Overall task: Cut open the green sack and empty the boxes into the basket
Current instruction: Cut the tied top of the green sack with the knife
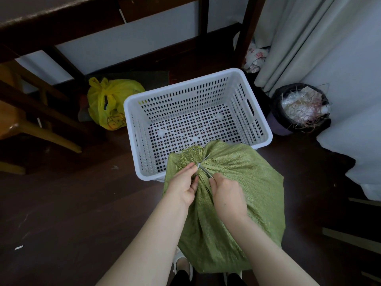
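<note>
Left hand (pixel 183 185) pinches the green sack (pixel 237 195) at its tied neck; right hand (pixel 224 191) grips scissors (pixel 203 165), blades toward 12 o'clock; empty basket (pixel 193 89) beyond.

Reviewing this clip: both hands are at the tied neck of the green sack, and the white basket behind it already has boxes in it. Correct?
Not quite. In the head view the white basket holds no boxes; its perforated bottom shows bare. The rest stands: left hand and right hand work at the tied neck of the green sack.

Both bare forearms extended forward, left hand (pixel 182 187) fingers pinched together, right hand (pixel 225 195) curled closed
</note>
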